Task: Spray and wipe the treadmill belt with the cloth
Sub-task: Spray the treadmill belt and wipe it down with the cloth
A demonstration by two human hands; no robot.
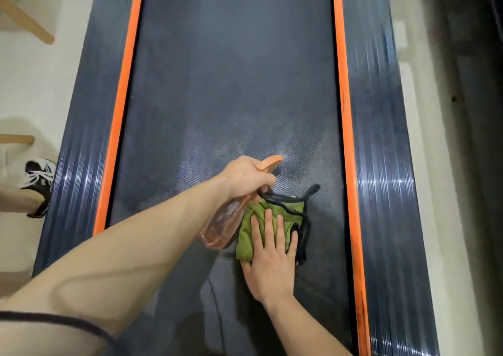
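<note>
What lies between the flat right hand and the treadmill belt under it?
In the head view, the green cloth lies between them: the right hand presses flat on it, and the cloth rests on the treadmill belt.

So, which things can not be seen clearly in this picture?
All in the head view:
- Belt under the green cloth: hidden by the cloth and the flat right hand.
- Spray bottle trigger: covered by the left hand.
- Liquid level in the bottle: blurred, cannot tell.
- Treadmill front and rear ends: cut off by the picture's edges.
- Shoe on the floor: partly behind the treadmill side rail.
</note>
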